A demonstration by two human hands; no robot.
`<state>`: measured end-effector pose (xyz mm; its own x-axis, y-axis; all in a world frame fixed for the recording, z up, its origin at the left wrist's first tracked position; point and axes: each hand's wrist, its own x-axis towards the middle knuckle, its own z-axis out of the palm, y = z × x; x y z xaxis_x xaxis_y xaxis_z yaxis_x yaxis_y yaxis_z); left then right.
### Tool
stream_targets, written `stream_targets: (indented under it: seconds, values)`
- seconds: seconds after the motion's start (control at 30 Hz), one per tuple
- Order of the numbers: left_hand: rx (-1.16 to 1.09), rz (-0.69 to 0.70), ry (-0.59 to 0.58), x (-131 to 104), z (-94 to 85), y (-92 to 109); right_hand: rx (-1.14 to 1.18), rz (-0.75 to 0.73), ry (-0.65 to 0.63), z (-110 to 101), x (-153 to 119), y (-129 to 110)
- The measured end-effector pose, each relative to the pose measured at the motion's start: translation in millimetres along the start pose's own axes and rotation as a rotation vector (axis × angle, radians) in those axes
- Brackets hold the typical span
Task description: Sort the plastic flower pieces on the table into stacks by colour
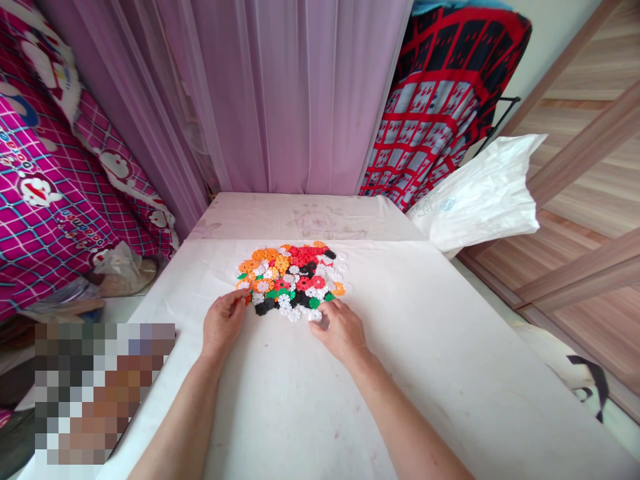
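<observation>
A pile of small flower-shaped discs (293,280) in orange, red, white, black and green lies on the white-covered table (280,400). At the pile's left edge is my left hand (225,320), its fingers bent together by an orange disc; whether they grip it is too small to tell. My right hand (343,327) rests at the lower right edge of the pile, thumb and fingers apart around a white disc (315,315), which it touches or nearly touches.
Behind the table hangs a purple curtain (300,100). A white plastic bag (480,193) is at the back right corner, near a red and black patterned cloth (425,120). Pink patterned fabric (65,173) hangs at left. A pixelated area covers the lower left.
</observation>
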<state>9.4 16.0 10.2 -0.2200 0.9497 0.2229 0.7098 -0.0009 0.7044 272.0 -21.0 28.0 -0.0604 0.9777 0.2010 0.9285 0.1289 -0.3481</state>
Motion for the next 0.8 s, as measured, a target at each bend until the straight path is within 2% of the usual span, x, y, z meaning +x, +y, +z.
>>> stream_targets:
  seconds: [0.33,0.43,0.6,0.8]
  values:
    - [-0.001,-0.004,-0.015,0.6,-0.1,-0.5,0.036,0.003,0.026,0.4,-0.1,1.9]
    - [0.006,-0.001,-0.005,0.7,0.3,-1.3,0.098,0.013,0.073,-0.7,4.0,16.0]
    - [0.005,0.002,-0.007,0.9,0.2,-1.5,0.071,0.121,0.148,1.8,21.8,45.3]
    - [-0.007,0.003,0.000,0.5,0.2,-3.2,-0.009,0.157,0.012,0.6,45.5,45.1]
